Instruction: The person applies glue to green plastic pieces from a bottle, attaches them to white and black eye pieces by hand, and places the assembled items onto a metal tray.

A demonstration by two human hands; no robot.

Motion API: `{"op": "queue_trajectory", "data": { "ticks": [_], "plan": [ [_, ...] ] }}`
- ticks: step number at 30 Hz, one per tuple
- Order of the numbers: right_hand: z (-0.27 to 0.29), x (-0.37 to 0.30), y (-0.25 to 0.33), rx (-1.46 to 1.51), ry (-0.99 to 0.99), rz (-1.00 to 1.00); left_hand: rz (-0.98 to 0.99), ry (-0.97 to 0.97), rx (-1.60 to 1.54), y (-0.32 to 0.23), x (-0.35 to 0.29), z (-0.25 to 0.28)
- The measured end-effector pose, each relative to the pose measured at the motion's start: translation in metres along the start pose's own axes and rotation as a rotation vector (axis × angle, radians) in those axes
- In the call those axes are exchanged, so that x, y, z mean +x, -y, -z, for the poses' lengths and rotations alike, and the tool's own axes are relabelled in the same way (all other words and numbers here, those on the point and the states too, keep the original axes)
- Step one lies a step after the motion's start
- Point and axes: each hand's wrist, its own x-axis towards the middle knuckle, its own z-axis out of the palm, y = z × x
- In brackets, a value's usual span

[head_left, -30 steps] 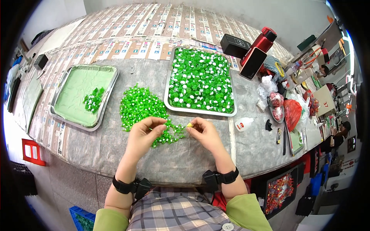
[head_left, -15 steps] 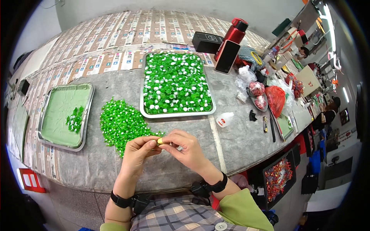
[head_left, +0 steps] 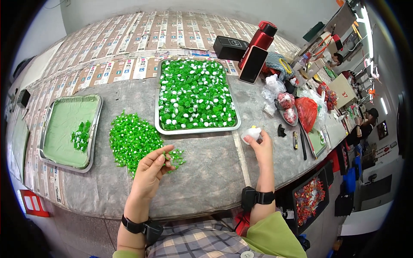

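My left hand (head_left: pixel 149 173) is closed in a pinch, with what looks like a small green bead-like piece (head_left: pixel 167 156) at its fingertips. It hovers by the right edge of a heap of small green and white pieces (head_left: pixel 132 139). My right hand (head_left: pixel 263 148) is closed around a small white squeeze bottle (head_left: pixel 251 134) with a yellow tip, right of the big tray. That metal tray (head_left: pixel 198 130) is filled with round green and white pieces. At the left, another metal tray (head_left: pixel 58 129) with a green lining holds a small cluster of green and white pieces.
A red bottle (head_left: pixel 262 36), a phone (head_left: pixel 254 64) and a black box (head_left: pixel 230 47) stand at the back. Plastic bags (head_left: pixel 306 111), a battery (head_left: pixel 295 140) and a black stick (head_left: pixel 303 144) lie to the right. Below the table edge sits a bin of colourful pieces (head_left: pixel 309 200).
My hands have parted. The right one has left the small yellow part between both hands and moved right onto the white bottle, whose top now shows yellow. My left hand stays nearly in place.
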Motion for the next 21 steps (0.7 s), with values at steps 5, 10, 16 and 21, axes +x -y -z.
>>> {"op": "queue_trajectory", "data": {
  "ticks": [5, 10, 16, 21],
  "plan": [
    [-0.014, -0.007, 0.032, 0.027, 0.008, 0.082, -0.030, 0.007, -0.039, -0.012, 0.001, 0.007],
    [-0.029, -0.029, 0.112, 0.442, 0.112, 0.169, -0.028, -0.039, -0.081, -0.006, 0.004, 0.013],
    [-0.058, -0.049, 0.147, 0.794, 0.444, 0.206, 0.027, -0.012, -0.111, -0.007, 0.002, 0.015],
    [-0.087, -0.058, 0.139, 0.851, 0.518, 0.106, 0.063, -0.018, -0.113, -0.004, 0.004, 0.014]
  ]
}}
